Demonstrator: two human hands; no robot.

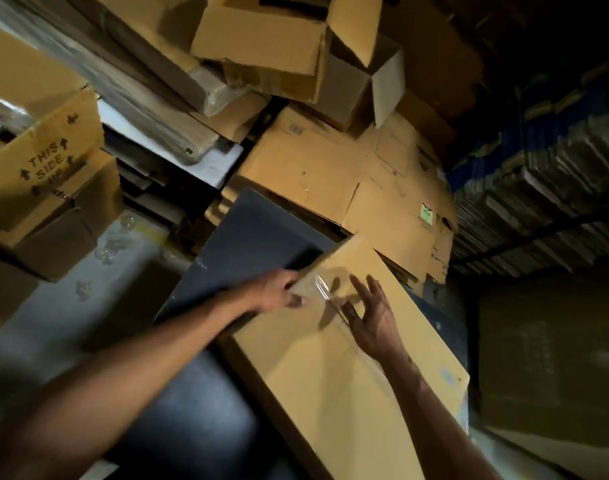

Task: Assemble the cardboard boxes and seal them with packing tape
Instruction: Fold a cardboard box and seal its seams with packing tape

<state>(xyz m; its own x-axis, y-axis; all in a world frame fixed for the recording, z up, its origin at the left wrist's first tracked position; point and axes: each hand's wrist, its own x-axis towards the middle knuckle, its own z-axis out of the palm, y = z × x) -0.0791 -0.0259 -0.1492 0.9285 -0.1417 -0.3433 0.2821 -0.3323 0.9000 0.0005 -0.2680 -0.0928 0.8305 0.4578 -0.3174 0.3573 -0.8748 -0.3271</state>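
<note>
A tan cardboard box lies tilted across a dark table in the middle of the head view. A strip of clear packing tape runs over its top face near the far end. My left hand grips the box's far left edge, fingers curled at the corner where the tape ends. My right hand hovers just above the top face beside the tape, fingers spread and straight, holding nothing. No tape dispenser shows.
Flattened and open cardboard boxes are piled behind the table. A box printed "THIS SIDE" stands at the left. Stacked flat cardboard fills the dark right side. A grey floor shows at the lower left.
</note>
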